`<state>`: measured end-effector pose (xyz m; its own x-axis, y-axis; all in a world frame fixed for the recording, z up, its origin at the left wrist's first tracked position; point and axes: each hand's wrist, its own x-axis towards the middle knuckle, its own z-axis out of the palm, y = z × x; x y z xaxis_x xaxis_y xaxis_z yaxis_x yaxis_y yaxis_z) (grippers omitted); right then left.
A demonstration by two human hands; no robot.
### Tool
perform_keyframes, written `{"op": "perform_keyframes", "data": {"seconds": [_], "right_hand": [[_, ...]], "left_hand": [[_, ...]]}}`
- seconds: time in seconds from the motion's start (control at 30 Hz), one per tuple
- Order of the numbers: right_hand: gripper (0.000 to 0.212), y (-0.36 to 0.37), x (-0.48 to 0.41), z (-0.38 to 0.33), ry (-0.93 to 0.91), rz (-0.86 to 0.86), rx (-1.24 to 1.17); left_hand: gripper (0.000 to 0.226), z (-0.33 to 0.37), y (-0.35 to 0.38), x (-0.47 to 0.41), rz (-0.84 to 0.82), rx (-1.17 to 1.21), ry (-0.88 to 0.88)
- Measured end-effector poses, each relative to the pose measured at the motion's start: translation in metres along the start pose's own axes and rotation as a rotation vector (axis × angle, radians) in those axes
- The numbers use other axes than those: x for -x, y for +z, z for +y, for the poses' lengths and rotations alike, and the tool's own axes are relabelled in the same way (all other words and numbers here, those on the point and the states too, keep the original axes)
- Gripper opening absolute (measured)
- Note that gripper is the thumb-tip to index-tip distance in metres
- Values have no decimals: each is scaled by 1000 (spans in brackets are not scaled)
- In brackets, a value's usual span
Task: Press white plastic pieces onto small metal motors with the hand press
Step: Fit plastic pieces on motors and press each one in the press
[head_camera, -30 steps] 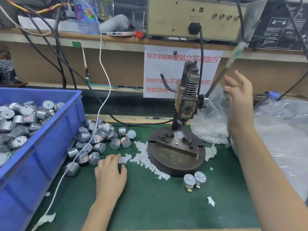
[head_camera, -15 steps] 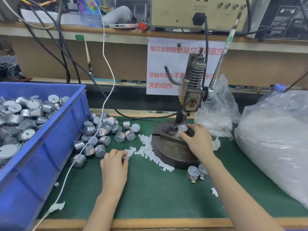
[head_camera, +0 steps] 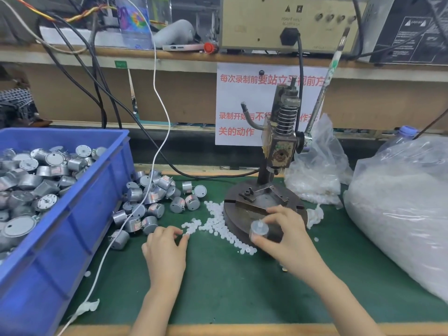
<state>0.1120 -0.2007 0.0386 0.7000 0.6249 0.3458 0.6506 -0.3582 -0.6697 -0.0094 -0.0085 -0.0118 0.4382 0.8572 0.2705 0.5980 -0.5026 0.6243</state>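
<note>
Thumb and fingers of the right hand point(head_camera: 288, 241) are gripping a small metal motor point(head_camera: 259, 230), white piece on top, at lower centre, just over the front rim of the hand press point(head_camera: 281, 154) base. Lower left of it, the left hand point(head_camera: 164, 251) is pinching among white plastic pieces point(head_camera: 218, 224) lying on the green worktop point(head_camera: 230, 287).

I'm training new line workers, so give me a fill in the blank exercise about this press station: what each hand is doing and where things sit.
1. The right hand grips a motor capped with a ___ plastic piece.
2. The left hand touches the loose plastic pieces lying on the ___ mat.
3. The blue bin of motors stands to the ___ of the hand press.

Missing words: white; green; left.
</note>
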Motion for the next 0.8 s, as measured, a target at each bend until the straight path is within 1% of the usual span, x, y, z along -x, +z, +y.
{"op": "perform_keyframes", "data": {"seconds": [0.1, 0.23, 0.3, 0.37, 0.47, 0.57, 0.63, 0.7, 0.8], "right_hand": [[24, 2, 29, 7, -72, -42, 87], [25, 7, 46, 16, -59, 16, 149], [28, 10, 47, 20, -60, 47, 255], [35, 10, 48, 25, -54, 103, 321], [53, 9, 49, 27, -60, 173, 345], [64, 12, 50, 24, -115, 201, 399], [56, 16, 48, 17, -167, 252, 387], [45, 26, 42, 2, -218, 257, 294], [30, 53, 30, -22, -236, 114, 142]], "left_hand": [[12, 0, 0, 0, 1, -25, 14], [12, 1, 0, 0, -14, -46, 36], [11, 2, -1, 1, -22, -42, 48], [12, 2, -1, 1, -40, -9, 60], [12, 3, -2, 2, -69, 33, 113], [11, 3, -2, 4, -77, 43, 153], [11, 4, -2, 6, -78, 42, 179], [11, 4, -1, 6, -84, 11, 214], [12, 4, 1, 6, -106, -17, 241]]}}
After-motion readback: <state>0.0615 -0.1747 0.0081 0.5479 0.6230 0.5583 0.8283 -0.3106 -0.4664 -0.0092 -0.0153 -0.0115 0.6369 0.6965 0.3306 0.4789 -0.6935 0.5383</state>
